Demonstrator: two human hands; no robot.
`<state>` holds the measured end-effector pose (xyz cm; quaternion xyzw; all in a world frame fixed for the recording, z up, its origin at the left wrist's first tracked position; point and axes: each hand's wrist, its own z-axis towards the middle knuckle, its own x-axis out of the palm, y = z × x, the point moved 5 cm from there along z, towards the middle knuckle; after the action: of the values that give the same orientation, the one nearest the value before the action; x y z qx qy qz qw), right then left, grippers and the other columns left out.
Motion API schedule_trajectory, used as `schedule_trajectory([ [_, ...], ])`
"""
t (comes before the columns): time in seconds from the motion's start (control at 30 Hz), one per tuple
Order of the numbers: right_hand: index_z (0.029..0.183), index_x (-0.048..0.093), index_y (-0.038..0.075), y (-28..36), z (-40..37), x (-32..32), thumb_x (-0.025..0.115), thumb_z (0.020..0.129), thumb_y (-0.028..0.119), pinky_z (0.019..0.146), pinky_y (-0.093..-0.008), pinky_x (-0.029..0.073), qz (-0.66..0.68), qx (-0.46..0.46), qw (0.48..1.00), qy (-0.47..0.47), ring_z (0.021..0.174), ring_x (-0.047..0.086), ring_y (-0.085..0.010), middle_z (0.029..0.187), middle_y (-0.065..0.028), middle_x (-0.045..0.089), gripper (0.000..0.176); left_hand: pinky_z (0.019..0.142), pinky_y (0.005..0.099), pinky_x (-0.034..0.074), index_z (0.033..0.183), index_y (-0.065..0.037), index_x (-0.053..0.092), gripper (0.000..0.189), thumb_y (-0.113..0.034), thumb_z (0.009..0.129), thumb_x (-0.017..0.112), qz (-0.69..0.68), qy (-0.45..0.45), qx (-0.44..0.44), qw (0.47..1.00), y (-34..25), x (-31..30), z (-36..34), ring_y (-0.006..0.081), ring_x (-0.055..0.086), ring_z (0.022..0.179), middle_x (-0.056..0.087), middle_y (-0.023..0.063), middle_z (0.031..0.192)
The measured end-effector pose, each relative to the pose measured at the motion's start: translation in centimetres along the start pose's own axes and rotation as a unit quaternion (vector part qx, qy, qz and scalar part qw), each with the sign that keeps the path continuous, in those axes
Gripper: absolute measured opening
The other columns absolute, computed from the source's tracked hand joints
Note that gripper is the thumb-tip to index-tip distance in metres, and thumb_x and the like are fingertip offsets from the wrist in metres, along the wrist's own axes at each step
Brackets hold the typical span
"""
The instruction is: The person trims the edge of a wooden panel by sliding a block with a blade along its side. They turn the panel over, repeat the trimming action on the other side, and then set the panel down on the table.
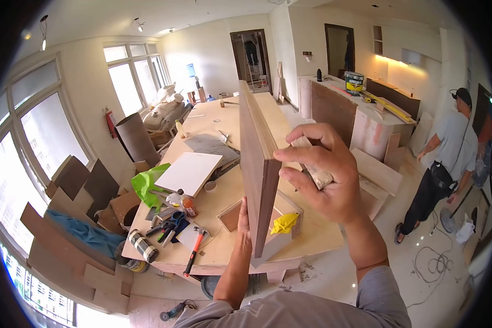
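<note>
A thick wooden panel [258, 158] with a brown wood-grain side stands on edge in front of me, its narrow top edge facing up. My left hand [245, 221] grips it low on its left side, the fingers mostly hidden. On the right, my right hand [331, 172] is closed around a folded, worn beige piece of sandpaper [318, 174]. Its thumb and index fingertip are at the panel's near upper corner. Behind the panel's lower part, a shallow wooden tray-like frame [230, 215] lies on the workbench [224, 183], with a yellow cloth [285, 223] at its right.
A hammer [195, 251], bottles [188, 204], a white board [188, 172] and a green bag [146, 187] crowd the bench's left. Offcuts [65, 240] lean by the windows. A person [448, 158] stands right, near floor cables [434, 262]. A grinder [175, 311] lies below.
</note>
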<state>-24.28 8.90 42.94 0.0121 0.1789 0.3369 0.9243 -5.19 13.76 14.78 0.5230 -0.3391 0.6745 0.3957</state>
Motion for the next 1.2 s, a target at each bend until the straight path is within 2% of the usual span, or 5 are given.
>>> schedule_trajectory([
  [0.13, 0.095, 0.068, 0.005, 0.0, -0.8, 0.2, 0.078, 0.070, -0.002, 0.078, -0.0290, 0.049, -0.007, 0.025, 1.000, -0.006, 0.091, 0.060, -0.0214, 0.104, -0.0127, 0.059, 0.028, 0.091, 0.0460, 0.055, 0.136, -0.003, 0.045, 0.071, -0.053, 0.088, 0.061, -0.069, 0.190, -0.117, 0.972, -0.2, 0.3, -0.1, 0.0309, 0.062, 0.110, 0.057, 0.0196, 0.128],
  [0.37, 0.100, 0.062, 0.004, -2.6, -2.3, -1.3, 0.068, 0.078, -0.004, 0.077, -0.0312, 0.048, -0.031, 0.030, 0.998, -0.047, 0.088, 0.060, -0.0211, 0.099, -0.0109, 0.059, 0.024, 0.096, 0.0430, 0.050, 0.138, -0.004, 0.044, 0.067, -0.049, 0.091, 0.058, 0.302, -0.140, 0.107, 0.937, -6.9, -3.2, -1.0, 0.0287, 0.061, 0.110, 0.057, 0.0175, 0.127],
  [0.6, 0.108, 0.059, 0.002, -10.9, -7.6, -4.1, 0.066, 0.089, 0.005, 0.071, -0.0219, 0.048, 0.063, 0.271, 0.931, -0.237, 0.079, 0.057, -0.0082, 0.093, -0.0022, 0.062, 0.021, 0.075, 0.0300, 0.052, 0.118, -0.002, 0.060, 0.043, -0.036, 0.093, 0.061, 0.354, -0.233, 0.223, 0.878, -11.9, 0.8, -1.4, 0.0183, 0.065, 0.087, 0.067, 0.0080, 0.104],
  [0.93, 0.121, 0.050, 0.003, -17.9, -14.7, -3.3, 0.075, 0.084, 0.014, 0.076, -0.0253, 0.049, 0.108, 0.429, 0.869, -0.220, 0.090, 0.059, -0.0137, 0.104, -0.0085, 0.060, 0.046, 0.077, 0.0295, 0.052, 0.111, -0.004, 0.063, 0.042, -0.038, 0.086, 0.069, 0.361, -0.295, 0.235, 0.853, -9.3, 0.3, -1.6, 0.0164, 0.065, 0.086, 0.068, 0.0063, 0.099],
  [1.2, 0.114, 0.051, 0.009, -21.8, -21.5, -1.8, 0.074, 0.084, 0.018, 0.062, -0.0308, 0.052, 0.131, 0.530, 0.813, -0.201, 0.076, 0.064, -0.0175, 0.096, -0.0076, 0.061, 0.039, 0.072, 0.0330, 0.055, 0.113, 0.000, 0.060, 0.039, -0.028, 0.088, 0.068, 0.356, -0.316, 0.242, 0.845, -10.5, -4.6, -2.3, 0.0185, 0.066, 0.080, 0.067, 0.0093, 0.096],
])
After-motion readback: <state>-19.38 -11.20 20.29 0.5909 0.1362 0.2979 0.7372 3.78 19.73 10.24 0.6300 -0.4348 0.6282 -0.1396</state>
